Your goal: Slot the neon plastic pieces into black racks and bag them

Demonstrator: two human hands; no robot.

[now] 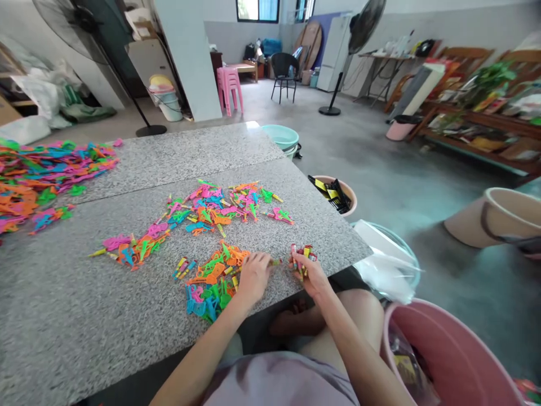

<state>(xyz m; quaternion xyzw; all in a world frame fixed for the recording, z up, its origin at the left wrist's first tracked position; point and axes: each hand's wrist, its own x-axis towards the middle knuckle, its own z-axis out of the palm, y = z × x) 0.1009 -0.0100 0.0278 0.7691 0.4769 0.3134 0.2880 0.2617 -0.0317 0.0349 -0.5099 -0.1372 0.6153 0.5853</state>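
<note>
Short coloured tubes (pixel 305 252), red and yellow for the most part, sit bunched in the right hand (pixel 311 275), just above the near edge of the bench (pixel 105 316). We note the right fingers curled around the bunch, thumb laid across it, tube ends fanning out at the top. Left hand (pixel 256 275) lies palm down at the right side of a near pile (pixel 213 268) of flat plastic pieces in orange, green, blue and pink. A single tube (pixel 276 261) shows just beside its fingertips, in the gap between the two hands; we cannot tell whether the left fingers grip it or only touch it. More tubes lie as a small cluster (pixel 184 268) by the left side of the near pile. Beyond, we record a loose curving band (pixel 207 211) of similar pieces, some with yellow tubes among them, and a far larger heap (pixel 54 169) at the left of the bench. Bench top is speckled grey, with a seam running across. On the right, below bench level, we log a large pink tub (pixel 456 344) and a basin (pixel 353 204) holding black and yellow items.
</note>
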